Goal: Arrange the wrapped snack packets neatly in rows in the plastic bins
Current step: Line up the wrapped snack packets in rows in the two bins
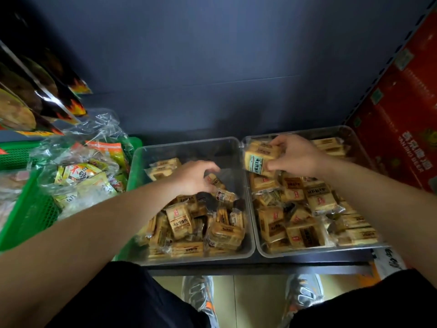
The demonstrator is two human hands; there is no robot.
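Note:
Two clear plastic bins stand side by side on a dark shelf. The left bin (189, 144) holds a loose heap of tan wrapped snack packets (181, 223) in its near half. My left hand (192, 176) reaches into it, fingers curled down onto a packet (216, 181) in the middle. The right bin (307, 132) is nearly full of the same packets (300, 233). At its far left corner my right hand (296, 155) grips a small stack of packets (259, 159) and holds them above the pile.
A green mesh basket (26, 209) with bagged yellow snacks stands left of the bins. Dark snack bags (42, 100) hang above it. A red carton (402, 119) stands against the right side. The shelf's back wall is dark blue. My shoes show below the shelf edge.

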